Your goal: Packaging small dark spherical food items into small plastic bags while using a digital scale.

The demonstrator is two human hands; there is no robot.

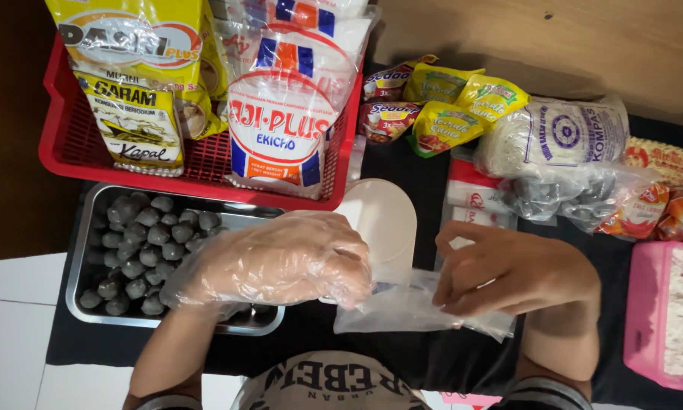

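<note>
Clear plastic bag (410,307) pinched by right hand (508,269); gloved left hand (281,262) (grip unclear) at bag mouth, beside meatball tray (83,250).

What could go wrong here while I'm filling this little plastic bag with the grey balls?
The small clear bag is limp and pinched only by the bare right hand, so its mouth may fold shut. The gloved left hand wears a loose glove that may snag. Balls could roll off beside the metal tray.

Gloved left hand (281,262) and bare right hand (508,269) holding clear plastic bag (402,311), beside metal tray (80,266) of grey balls (140,243)
</note>
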